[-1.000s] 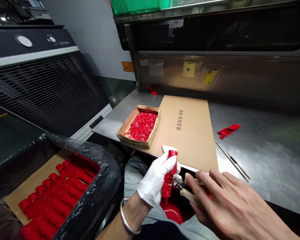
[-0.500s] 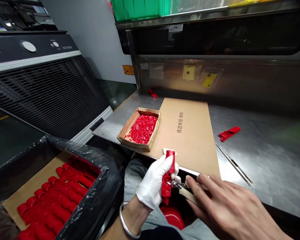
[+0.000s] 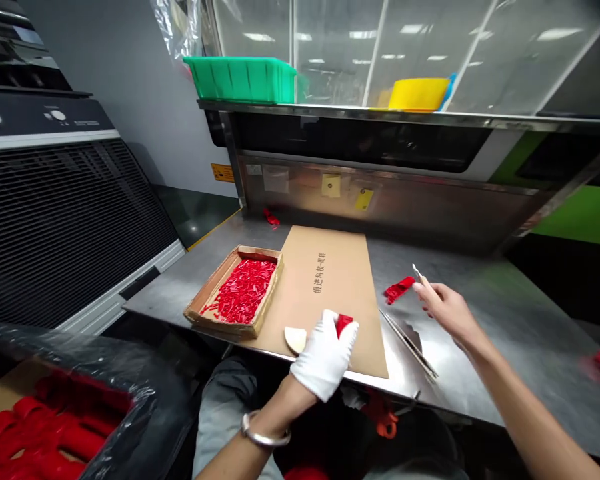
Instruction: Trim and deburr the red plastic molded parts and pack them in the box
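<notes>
My left hand (image 3: 325,353), in a white glove, is wrapped round a red plastic part (image 3: 344,324) above the front edge of the cardboard sheet (image 3: 335,267). Most of the part is hidden by the glove. Over the metal table at the right, my bare right hand (image 3: 443,308) grips a tool with a pale handle (image 3: 427,285), its metal tip pointing up and away. Just left of that tip another red part (image 3: 399,291) lies on the table. A white rounded piece (image 3: 295,339) rests beside the glove.
A cardboard tray (image 3: 193,317) of small red pieces stands left of the sheet. Long metal tweezers (image 3: 409,345) lie at the right. A black-lined box (image 3: 155,393) of red parts is at lower left. A shelf (image 3: 350,113) holds green and yellow bins.
My right hand has moved away from the left one, out over the table with the tool. The view has shifted up and right. My left hand still holds a red part.
</notes>
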Demonstrator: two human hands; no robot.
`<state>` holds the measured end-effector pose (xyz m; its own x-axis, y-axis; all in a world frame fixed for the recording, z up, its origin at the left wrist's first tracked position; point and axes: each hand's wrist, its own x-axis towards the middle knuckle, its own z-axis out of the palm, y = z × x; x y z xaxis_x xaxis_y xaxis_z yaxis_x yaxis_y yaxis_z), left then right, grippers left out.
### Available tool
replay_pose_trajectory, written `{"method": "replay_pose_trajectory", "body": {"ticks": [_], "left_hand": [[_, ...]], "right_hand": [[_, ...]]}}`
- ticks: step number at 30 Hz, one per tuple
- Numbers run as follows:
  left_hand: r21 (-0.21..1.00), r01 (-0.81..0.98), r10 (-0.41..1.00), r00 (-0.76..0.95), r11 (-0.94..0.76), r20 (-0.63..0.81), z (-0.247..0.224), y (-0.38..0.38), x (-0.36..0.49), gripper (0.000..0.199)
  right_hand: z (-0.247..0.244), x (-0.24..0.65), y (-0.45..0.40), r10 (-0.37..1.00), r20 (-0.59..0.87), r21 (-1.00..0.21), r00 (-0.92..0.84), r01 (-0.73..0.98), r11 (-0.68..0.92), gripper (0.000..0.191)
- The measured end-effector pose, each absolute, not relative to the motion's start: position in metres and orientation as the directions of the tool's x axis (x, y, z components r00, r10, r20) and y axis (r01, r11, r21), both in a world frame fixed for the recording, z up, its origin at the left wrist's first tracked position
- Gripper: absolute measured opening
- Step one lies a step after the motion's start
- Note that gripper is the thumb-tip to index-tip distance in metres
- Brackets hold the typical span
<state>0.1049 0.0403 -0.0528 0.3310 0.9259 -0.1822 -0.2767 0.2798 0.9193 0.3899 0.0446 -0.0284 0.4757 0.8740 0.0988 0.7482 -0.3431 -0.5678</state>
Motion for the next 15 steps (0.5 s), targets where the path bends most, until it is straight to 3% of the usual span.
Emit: {"method": "replay_pose_trajectory", "body": {"ticks": [3,7,11,15], "left_hand": [[0.994,-0.044,0.964,0.254,0.096,-0.082,-0.049,0.070,0.132,0.022],[0.985,0.159,0.966,0.256,-0.062,0.020,-0.047,0.090,0.149,0.024],[0.969,0.177,0.963,0.238,-0.170,0.125,-0.038,0.084,0.140,0.018],[0.984,0.120,0.964,0.248,-0.130,0.097,-0.026,0.073,0.118,0.019]], "right_hand": [[-0.039,0.399,0.075,0.775,0.052,-0.520,0.630,0.680,-0.518,0.038],[-0.051,0.386,0.099,0.720,-0.019,-0.502,0.694,0.616,-0.607,0.038],[-0.051,0.372,0.103,0.743,-0.089,-0.556,0.663,0.586,-0.589,0.035],[-0.032,0.370,0.093,0.810,-0.111,-0.663,0.577,0.564,-0.492,0.032]]}}
